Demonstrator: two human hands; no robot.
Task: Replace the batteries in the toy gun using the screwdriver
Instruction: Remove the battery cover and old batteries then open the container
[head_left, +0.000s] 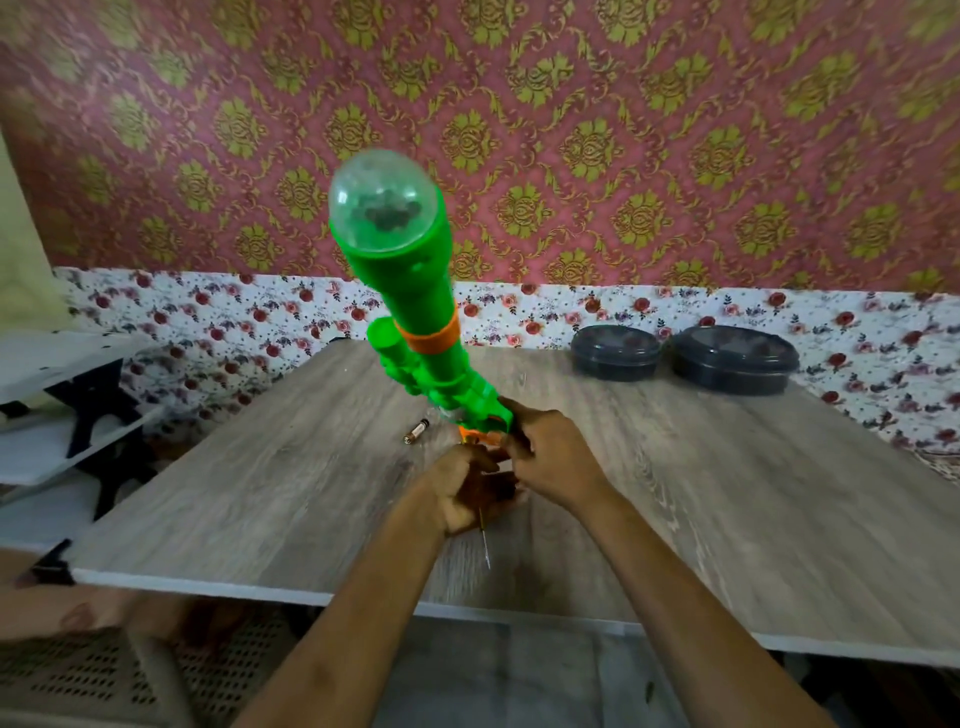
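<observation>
Likely midway — one battery (417, 431) lies loose just left of the gun (415, 291), whose base the hands hide; refitting and screwing shut seem left. The right hand (550, 457) wraps the gun's grip, holding it dome-up; the left hand (467, 488), just below the gun, curls round the screwdriver (485, 545).

No readable text or labels.

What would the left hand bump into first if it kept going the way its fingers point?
Most likely the green toy gun: the left hand, gripping the screwdriver, points its fingers at the gun's orange bottom end, held by the right hand. They may already touch; depth is unclear.
</observation>
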